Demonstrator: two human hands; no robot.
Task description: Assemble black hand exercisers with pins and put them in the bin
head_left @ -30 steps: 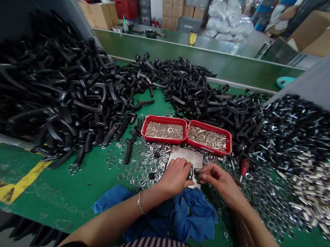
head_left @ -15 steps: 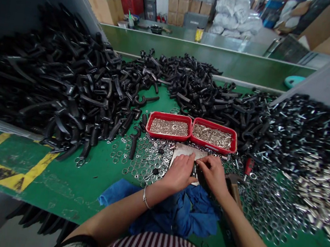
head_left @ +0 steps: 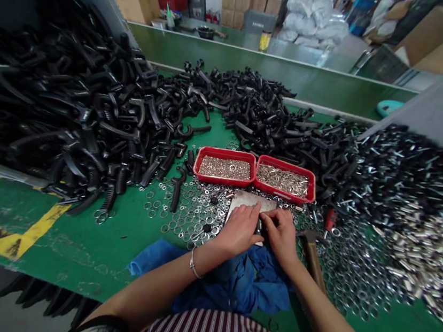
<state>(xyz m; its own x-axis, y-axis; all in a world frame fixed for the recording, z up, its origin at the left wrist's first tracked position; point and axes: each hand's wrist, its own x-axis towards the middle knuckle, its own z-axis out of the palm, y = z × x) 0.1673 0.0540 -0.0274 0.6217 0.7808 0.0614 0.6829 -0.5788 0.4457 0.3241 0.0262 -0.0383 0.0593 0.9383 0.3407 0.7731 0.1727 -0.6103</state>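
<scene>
Over a pale metal plate (head_left: pixel 237 201) my two hands meet. My left hand (head_left: pixel 240 228) is closed around a small black part (head_left: pixel 259 228), most of which the fingers hide. The fingertips of my right hand (head_left: pixel 281 236) are pinched together at the upper end of that part; whatever they hold is too small to make out. A blue cloth (head_left: pixel 237 281) lies bunched below my wrists. Just right of my right hand is a hammer (head_left: pixel 315 261) with a wooden handle.
Two red trays (head_left: pixel 223 180) of tiny metal pieces and pins stand beyond the plate. Loose metal rings (head_left: pixel 184 210) are scattered around. Black curved handles (head_left: pixel 102 113) are heaped left and behind. On the right are silver sleeves (head_left: pixel 425 250), black-and-metal pieces (head_left: pixel 415 168) and a red-handled tool (head_left: pixel 330 220).
The whole view has shifted slightly. My hands remain together over the plate, and the right fingers have moved only a little against the black part.
</scene>
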